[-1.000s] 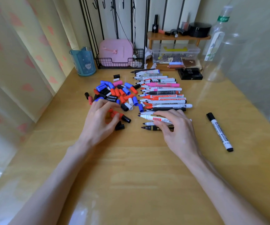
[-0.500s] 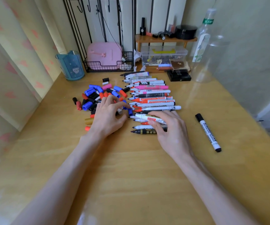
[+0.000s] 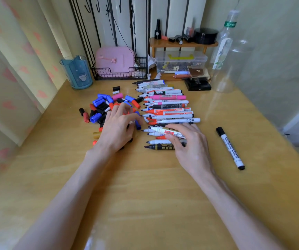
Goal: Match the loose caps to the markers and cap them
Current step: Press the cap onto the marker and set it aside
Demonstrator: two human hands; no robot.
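Observation:
A pile of loose caps (image 3: 101,107), blue, red, black, white and pink, lies left of centre on the wooden table (image 3: 145,186). My left hand (image 3: 116,129) rests on the pile's near side, bent fingers touching caps; no cap plainly held. Right of it, several uncapped markers (image 3: 170,107) lie in a row, tips pointing left. My right hand (image 3: 190,147) is at the row's near end and pinches a white marker with a red label (image 3: 163,130) between thumb and fingers. A capped black whiteboard marker (image 3: 230,148) lies alone at the right.
A gold cap (image 3: 96,135) lies by my left wrist. At the back stand a blue cup (image 3: 77,73), a wire basket (image 3: 119,75) holding a pink box, a small wooden shelf (image 3: 182,44), a black box (image 3: 197,83) and a clear bottle (image 3: 226,65).
My left hand slid farther into the cap pile and its fingers spread over the caps. My right hand stayed on the white marker at the row's near end.

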